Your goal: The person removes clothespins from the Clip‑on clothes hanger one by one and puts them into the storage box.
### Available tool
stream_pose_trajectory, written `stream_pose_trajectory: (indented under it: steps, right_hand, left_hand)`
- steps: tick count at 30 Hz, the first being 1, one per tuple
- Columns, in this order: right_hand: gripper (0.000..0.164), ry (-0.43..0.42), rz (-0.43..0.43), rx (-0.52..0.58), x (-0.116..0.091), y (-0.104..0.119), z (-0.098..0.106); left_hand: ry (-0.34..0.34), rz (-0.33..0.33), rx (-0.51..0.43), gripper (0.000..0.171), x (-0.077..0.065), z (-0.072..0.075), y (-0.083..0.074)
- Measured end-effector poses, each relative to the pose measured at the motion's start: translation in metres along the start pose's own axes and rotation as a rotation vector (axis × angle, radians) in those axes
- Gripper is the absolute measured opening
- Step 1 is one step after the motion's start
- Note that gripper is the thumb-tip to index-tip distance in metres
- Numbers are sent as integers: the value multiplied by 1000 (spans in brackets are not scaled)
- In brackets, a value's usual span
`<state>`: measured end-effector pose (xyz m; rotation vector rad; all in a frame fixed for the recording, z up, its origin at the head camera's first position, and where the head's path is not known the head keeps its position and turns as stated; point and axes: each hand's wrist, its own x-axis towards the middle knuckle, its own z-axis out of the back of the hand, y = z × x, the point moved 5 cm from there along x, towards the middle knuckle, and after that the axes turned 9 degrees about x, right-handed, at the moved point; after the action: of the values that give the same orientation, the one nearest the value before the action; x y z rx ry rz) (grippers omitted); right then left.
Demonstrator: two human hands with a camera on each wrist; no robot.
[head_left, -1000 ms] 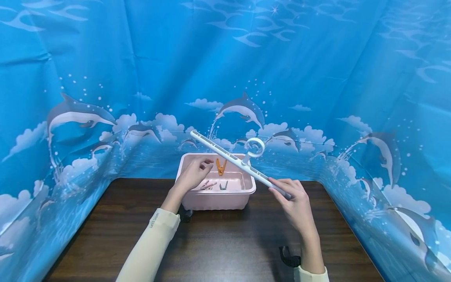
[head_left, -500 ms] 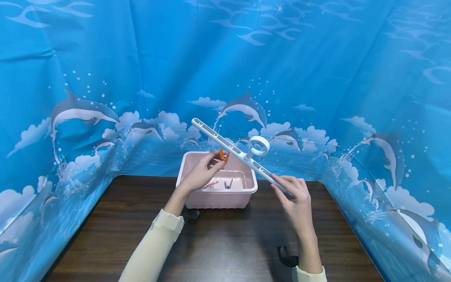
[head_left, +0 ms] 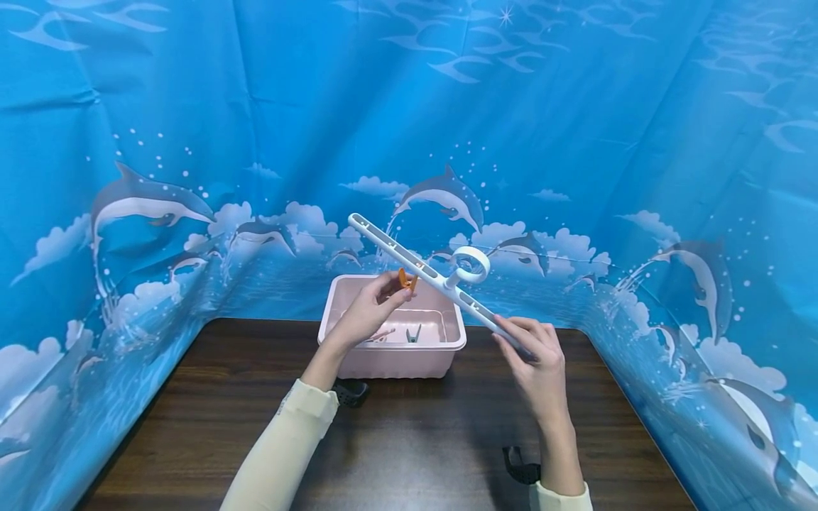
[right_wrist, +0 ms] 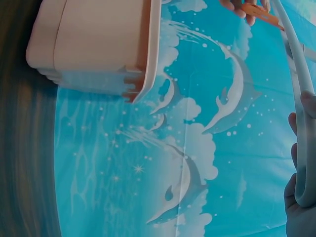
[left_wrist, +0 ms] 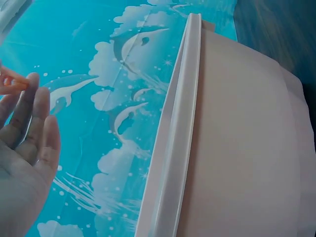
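Note:
In the head view my left hand [head_left: 362,310] pinches an orange clothespin [head_left: 407,279] above the pink bin, its tips right at the underside of a white slotted bar [head_left: 418,265]. The bar slants down to the right and carries a white ring [head_left: 473,264] on a short stem at its middle. My right hand [head_left: 533,362] grips the bar's lower right end. In the right wrist view the orange clothespin [right_wrist: 261,15] meets the edge of the white bar [right_wrist: 303,123]. The left wrist view shows only the end of the clothespin [left_wrist: 15,85] at my fingertips.
A pink plastic bin [head_left: 396,363] stands at the back of the dark wooden table [head_left: 409,440]. Inside it lie a grey-green clothespin [head_left: 413,333] and some thin pink pieces [head_left: 382,335]. A blue dolphin-print curtain [head_left: 307,106] surrounds the table's back and sides.
My left hand has picked the orange clothespin out of the bin and raised it to the bar. The bar's left end has risen a little. The last half second shows hardly any motion.

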<state>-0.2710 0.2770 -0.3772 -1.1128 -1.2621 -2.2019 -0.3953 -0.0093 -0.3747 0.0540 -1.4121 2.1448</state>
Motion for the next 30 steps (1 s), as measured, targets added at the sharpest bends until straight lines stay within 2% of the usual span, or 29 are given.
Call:
stream_pose_trajectory:
  steps: [5,10,20,26,30]
  right_hand:
    - [42,21,24,-12,0,1,-2]
    - [42,49,0,-22,-1,1,-2]
    - [41,78,-22,-28,-2,0,-1]
    - [41,83,-31,-31,-2,-1,-1]
    - [42,83,-48,-30,-2,-3,-2]
  left_hand:
    - [6,23,0,49,-2,1,1]
    - [-1,41,5,46,-4,2,5]
    - [-26,6,5,37,-6,6,6]
    - [-90,-24,36,34,-7,7,5]
    - [-186,-47,105,29,-9,10,2]
